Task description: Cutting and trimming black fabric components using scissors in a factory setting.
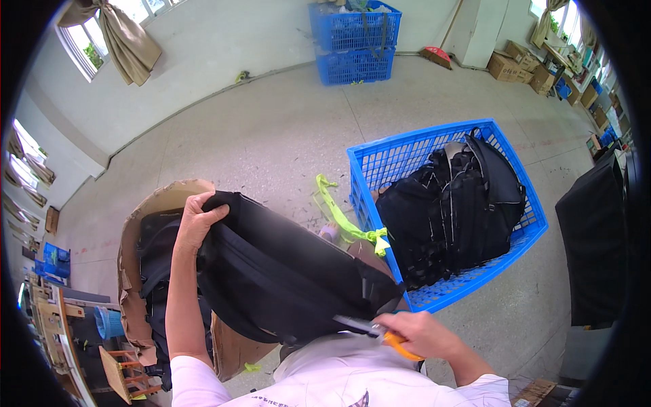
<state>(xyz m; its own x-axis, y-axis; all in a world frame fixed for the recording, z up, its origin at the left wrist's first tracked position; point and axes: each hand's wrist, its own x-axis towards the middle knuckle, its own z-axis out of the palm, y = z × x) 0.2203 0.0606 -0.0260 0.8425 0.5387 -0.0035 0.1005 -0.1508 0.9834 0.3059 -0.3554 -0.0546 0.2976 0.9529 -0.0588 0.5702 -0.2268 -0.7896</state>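
Observation:
A black backpack lies across my lap. My left hand grips its far top edge, fingers curled over the fabric. My right hand holds scissors with orange handles, the blades pointing left at the near lower edge of the backpack. A black strap buckle of the bag sits just above the blades.
A blue plastic crate at my right holds several black backpacks, with a yellow-green strip tied to its rim. A cardboard box with more black bags stands at my left. Stacked blue crates stand by the far wall.

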